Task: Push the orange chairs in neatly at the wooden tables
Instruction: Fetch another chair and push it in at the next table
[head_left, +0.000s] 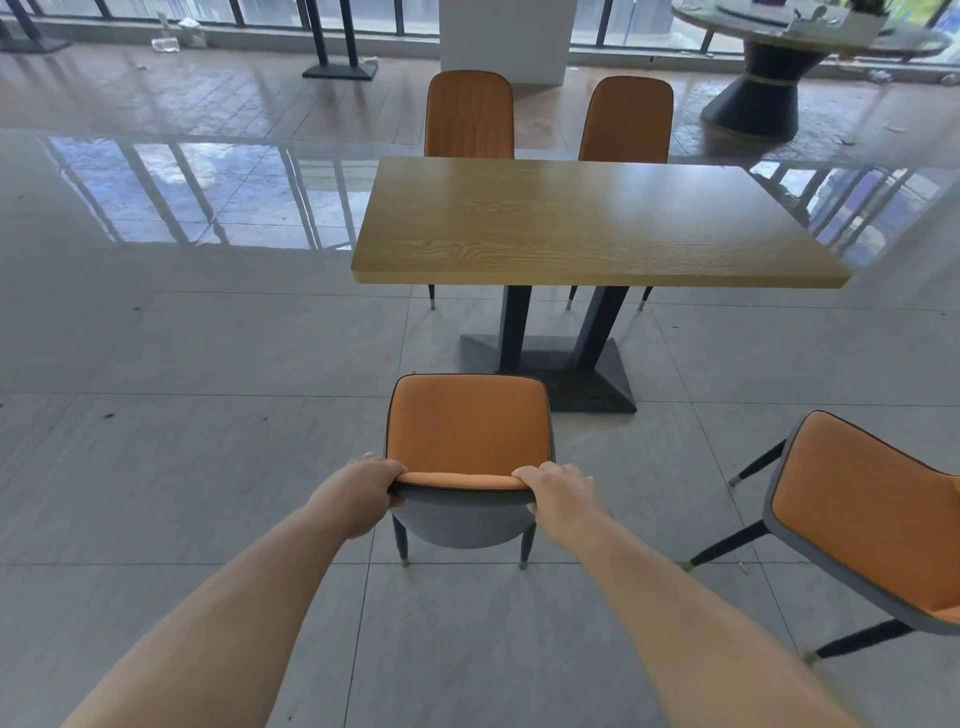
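Both hands grip the top edge of the near chair (470, 431) backrest. The left hand (363, 486) wraps the left corner, fingers curled over the front and thumb tucked under the grey back shell; the right hand (558, 491) clamps the right corner the same way, knuckles up. Both forearms reach forward from the bottom of the view.

The near chair stands on grey floor tiles (208, 441), its orange seat facing the table (587, 223) and not yet under it — the front of the seat sits just short of the table's dark base plate (582, 379), with a clear gap to the tabletop's near edge. The table is rectangular, light wood grain, on two dark slanted posts.

To the right, a second chair (872, 519) is pulled well away from the table and turned at an angle, partly cut off by the frame edge.

Across the table, two more orange chairs are set close against its far edge: the far left chair (469, 117) and the far right chair (627, 122), backs upright, their legs showing beneath the tabletop.

Beyond them stand a white pillar (503, 36), a round table (763, 67) on a dark pedestal at the upper right, and black table stands (340, 57) by the windows — the glossy floor reflects the window frames.
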